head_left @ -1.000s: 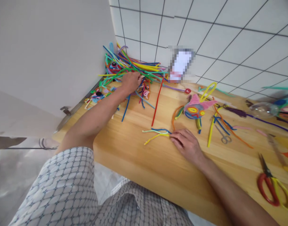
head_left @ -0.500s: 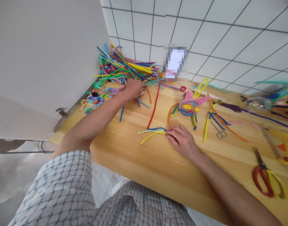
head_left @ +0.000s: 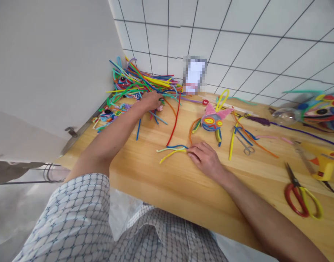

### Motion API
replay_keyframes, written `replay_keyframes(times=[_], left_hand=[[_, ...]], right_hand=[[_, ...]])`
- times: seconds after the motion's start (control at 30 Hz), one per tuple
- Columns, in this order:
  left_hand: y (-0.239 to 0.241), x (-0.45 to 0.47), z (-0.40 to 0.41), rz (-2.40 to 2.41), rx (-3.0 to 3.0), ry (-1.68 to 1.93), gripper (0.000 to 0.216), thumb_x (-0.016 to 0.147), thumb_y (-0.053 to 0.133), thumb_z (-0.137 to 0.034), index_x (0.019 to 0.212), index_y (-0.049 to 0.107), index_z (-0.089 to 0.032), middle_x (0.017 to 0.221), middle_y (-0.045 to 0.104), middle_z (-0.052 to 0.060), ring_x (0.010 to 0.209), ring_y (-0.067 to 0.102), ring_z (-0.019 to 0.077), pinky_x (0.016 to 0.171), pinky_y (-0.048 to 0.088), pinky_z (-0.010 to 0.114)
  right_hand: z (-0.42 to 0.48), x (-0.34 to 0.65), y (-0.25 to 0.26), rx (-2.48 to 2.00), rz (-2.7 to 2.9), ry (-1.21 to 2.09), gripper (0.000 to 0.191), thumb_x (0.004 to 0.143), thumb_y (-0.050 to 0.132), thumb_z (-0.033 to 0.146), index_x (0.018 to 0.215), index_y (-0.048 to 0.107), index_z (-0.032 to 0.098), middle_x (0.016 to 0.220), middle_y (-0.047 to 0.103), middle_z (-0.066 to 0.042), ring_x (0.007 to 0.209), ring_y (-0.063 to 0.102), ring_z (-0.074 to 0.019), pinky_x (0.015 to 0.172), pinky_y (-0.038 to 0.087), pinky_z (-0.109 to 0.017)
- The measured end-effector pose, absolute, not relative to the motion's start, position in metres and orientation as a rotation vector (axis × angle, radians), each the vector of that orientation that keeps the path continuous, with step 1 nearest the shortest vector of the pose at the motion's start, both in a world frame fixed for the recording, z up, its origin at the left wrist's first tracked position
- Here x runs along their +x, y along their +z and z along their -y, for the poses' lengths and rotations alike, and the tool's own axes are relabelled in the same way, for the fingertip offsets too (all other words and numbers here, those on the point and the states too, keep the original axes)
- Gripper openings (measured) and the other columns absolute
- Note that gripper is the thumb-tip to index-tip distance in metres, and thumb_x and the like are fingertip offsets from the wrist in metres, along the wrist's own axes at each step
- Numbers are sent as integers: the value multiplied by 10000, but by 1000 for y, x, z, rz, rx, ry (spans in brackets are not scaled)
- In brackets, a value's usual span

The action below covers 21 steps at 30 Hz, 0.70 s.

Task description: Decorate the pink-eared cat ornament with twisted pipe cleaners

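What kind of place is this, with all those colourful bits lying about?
Probably a small craft workspace, perhaps at home or in a studio; I can't tell which. The signs are a heap of coloured craft stems, a yellow glue gun and red-and-yellow scissors.

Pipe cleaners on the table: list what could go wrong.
The left hand is at the tangled pile, so neighbouring strands might drag along. The red pipe cleaner ends by the tip of the blue strand at the right hand; they could catch. The right forearm might knock the nearby scissors.
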<state>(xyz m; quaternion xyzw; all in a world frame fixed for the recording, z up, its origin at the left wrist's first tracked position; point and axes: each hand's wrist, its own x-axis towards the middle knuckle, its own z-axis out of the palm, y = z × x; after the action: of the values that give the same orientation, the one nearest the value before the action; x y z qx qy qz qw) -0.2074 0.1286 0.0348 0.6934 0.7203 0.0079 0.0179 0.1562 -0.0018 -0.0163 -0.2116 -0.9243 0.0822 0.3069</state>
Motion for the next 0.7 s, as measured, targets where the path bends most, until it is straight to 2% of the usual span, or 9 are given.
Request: replay_keyframes(times=[0.17,0.27,0.33,0.4,0.47,0.53,0.6,0.7], left_hand=[[40,-203,-124,-2264,2111,61,463,891,626,-324,1322,729,-190,1315,682,180,1205,645,372,1002,491,444],[42,-200,-120,-2279,2107,92,388,920,574,-249,1260,753,-191,1266,718,161,1194,658,350,1007,493,434],[41,-200,-117,-2274,2104,202,434,938,528,-188,1329,716,-176,1262,724,165,1199,660,342,1025,486,441],[40,-202,-114,-2231,2072,389,553,927,533,-142,1475,606,-163,1228,735,164,1176,671,326,1028,488,436],[39,-205,-110,-2142,2001,619,696,886,580,-113,1575,484,-145,1128,755,142,1094,690,297,1007,504,414],[39,-208,-102,-2018,1909,834,773,838,627,-99,1589,445,-131,1009,759,104,979,698,261,954,529,385],[40,-207,-91,-1902,1817,1003,744,803,657,-100,1529,496,-131,919,747,65,866,687,224,861,546,346],[45,-196,-66,-1727,1683,1117,425,795,689,-153,1219,669,-135,840,729,42,750,664,181,721,529,288]], right_hand=[[1,157,-19,-566,2445,207,110,1025,629,210,997,735,197,972,765,-88,891,668,-234,849,569,-400],[1,156,-20,-566,2447,203,114,1027,627,211,1000,736,195,977,767,-90,895,669,-233,860,566,-402],[1,156,-21,-565,2446,201,116,1029,626,211,1001,737,194,978,768,-90,894,666,-233,857,564,-400],[1,156,-21,-564,2439,197,115,1028,628,213,1000,738,197,982,770,-89,898,665,-233,854,562,-398],[1,156,-21,-563,2438,196,115,1028,629,214,996,739,203,987,771,-87,904,668,-233,854,559,-395],[1,156,-21,-567,2448,198,116,1029,628,216,995,739,204,989,771,-86,902,669,-233,853,555,-394],[2,156,-20,-571,2452,201,112,1030,636,241,1003,737,201,990,770,-87,896,668,-235,851,548,-400],[3,156,-18,-576,2411,215,120,1026,656,295,1029,732,202,996,773,-91,911,678,-247,845,534,-414]])
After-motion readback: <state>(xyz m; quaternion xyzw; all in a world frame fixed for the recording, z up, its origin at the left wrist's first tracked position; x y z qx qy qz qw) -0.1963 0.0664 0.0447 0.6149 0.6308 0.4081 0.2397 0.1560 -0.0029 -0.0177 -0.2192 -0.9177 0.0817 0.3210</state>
